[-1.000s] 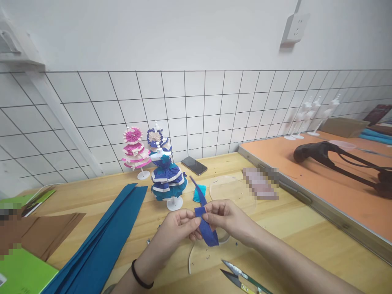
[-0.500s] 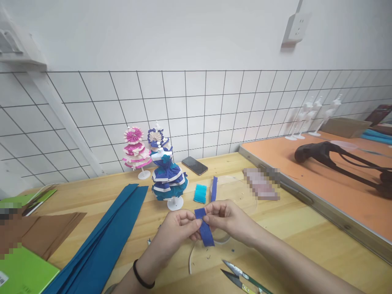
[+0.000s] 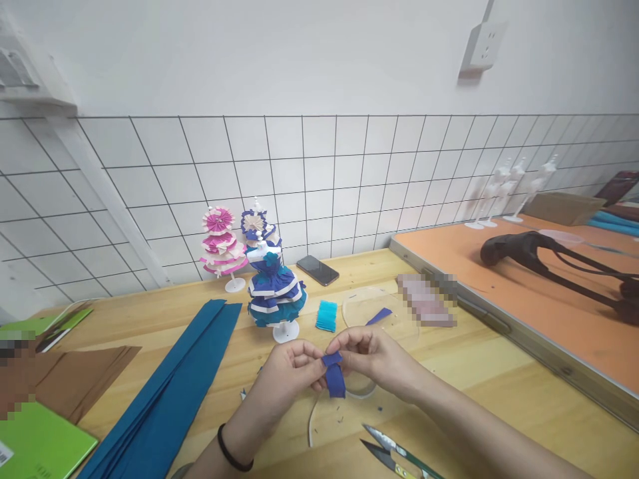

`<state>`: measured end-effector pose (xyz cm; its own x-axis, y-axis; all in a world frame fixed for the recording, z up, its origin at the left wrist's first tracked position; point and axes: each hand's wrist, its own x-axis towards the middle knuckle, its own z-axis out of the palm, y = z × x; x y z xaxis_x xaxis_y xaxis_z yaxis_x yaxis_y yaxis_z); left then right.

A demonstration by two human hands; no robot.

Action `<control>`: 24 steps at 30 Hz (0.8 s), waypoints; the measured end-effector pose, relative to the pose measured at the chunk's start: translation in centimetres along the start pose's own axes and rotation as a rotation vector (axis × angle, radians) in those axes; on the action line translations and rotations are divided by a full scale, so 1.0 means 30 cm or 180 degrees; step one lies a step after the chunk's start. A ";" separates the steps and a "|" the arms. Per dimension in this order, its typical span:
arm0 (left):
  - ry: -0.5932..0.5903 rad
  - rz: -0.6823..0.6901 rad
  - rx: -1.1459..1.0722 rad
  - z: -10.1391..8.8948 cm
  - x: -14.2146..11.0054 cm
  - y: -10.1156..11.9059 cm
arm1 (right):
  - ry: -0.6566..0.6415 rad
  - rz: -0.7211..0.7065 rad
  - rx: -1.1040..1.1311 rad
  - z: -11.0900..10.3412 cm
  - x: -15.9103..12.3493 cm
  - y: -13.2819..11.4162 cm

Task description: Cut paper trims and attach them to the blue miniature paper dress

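A dark blue crepe paper strip (image 3: 336,382) is pinched between my two hands above the table, with its upper part folded over and its lower end hanging down. My left hand (image 3: 292,369) grips it from the left, thumb and fingers together. On the other side, my right hand (image 3: 373,356) pinches its top right edge. A narrow blue piece (image 3: 380,316) shows just behind my right hand; whether it joins the strip I cannot tell. Below my hands lie thread snips (image 3: 387,449) with their blades apart.
Small dress stands in blue (image 3: 277,293) and pink (image 3: 222,243) stand at the back, near a phone (image 3: 318,270). A pleated turquoise piece (image 3: 327,316) lies close to my hands. Long teal paper (image 3: 170,392) stretches along the left. An orange board (image 3: 564,313) borders the right side.
The top of the blue strip has been folded down, so it looks shorter. The narrow blue piece behind my right hand has swung from upright to leaning right.
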<state>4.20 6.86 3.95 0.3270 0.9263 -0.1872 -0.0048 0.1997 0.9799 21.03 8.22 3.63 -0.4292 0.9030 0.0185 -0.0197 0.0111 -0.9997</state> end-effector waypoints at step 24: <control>-0.0251 0.0206 -0.0228 -0.012 -0.003 0.003 | 0.0066 -0.0392 -0.0335 0.009 -0.008 -0.025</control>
<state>3.83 6.92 4.04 0.3972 0.9105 -0.1149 -0.0947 0.1652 0.9817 20.91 7.88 4.39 -0.4107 0.9007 0.1418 0.0242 0.1662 -0.9858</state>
